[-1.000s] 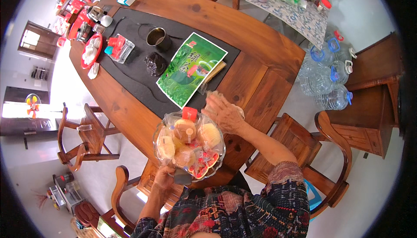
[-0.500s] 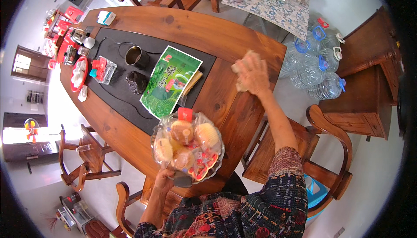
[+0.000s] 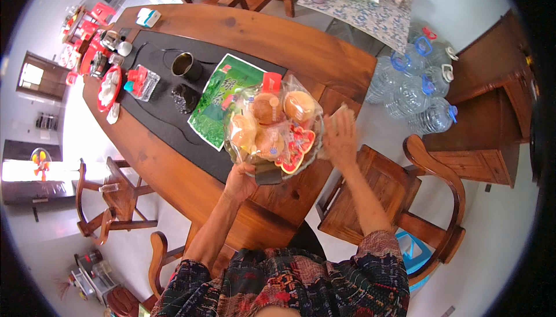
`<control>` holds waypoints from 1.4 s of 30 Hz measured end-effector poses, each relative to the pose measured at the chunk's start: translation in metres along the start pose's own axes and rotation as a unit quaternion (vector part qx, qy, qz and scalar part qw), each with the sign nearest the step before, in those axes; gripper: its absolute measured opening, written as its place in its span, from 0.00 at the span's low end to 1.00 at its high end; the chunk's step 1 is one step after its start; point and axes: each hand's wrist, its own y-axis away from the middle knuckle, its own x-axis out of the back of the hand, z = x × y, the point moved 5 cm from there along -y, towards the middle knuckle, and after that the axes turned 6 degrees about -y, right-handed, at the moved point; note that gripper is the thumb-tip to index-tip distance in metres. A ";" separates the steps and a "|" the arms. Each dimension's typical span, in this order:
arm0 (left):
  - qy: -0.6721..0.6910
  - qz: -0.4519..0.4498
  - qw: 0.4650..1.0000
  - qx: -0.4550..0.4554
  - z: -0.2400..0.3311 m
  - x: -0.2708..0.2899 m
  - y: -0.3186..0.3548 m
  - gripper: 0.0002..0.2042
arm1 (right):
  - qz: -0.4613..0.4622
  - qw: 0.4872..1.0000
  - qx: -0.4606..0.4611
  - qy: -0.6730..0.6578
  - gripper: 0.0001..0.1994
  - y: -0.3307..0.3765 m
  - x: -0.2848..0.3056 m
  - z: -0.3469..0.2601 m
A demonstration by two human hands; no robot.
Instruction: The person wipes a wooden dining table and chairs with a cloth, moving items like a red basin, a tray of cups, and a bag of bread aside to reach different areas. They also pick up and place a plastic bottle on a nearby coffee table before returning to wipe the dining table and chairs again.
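Far left of the left hand's grip, a red tray (image 3: pixel 117 74) of smooth white pieces sits by the matte black panel (image 3: pixel 165 121) set into the table; nearer, up and left of that grip, come a dark, shiny cup (image 3: pixel 186 67), a lumpy black ornament (image 3: pixel 185 98) and a glossy green bag (image 3: pixel 208 111), partly covered. The left hand (image 3: pixel 240 182) is closed on the near edge of a clear, scalloped bowl (image 3: pixel 319 134) of round cakes in crinkly plastic (one packet is red and yellow). Just right of the bowl, the right hand (image 3: pixel 340 136) lies flat, fingers extended, over a pale, soft cloth (image 3: pixel 325 127) against the grained wooden table (image 3: pixel 324 45). The work seems midway: bowl lifted, not yet set down; cloth not put away.
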 end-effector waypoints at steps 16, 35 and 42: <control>-0.195 0.125 0.967 -0.105 0.036 -0.001 0.005 0.27 | 0.082 0.991 -0.107 0.019 0.26 -0.012 -0.025 0.039; -0.488 0.671 0.553 -0.078 0.074 0.248 0.190 0.37 | -0.178 0.968 0.159 -0.078 0.30 0.112 -0.027 -0.243; -0.446 0.607 0.615 -0.231 0.066 0.260 0.193 0.41 | -0.239 0.908 0.305 -0.159 0.31 0.060 -0.083 -0.346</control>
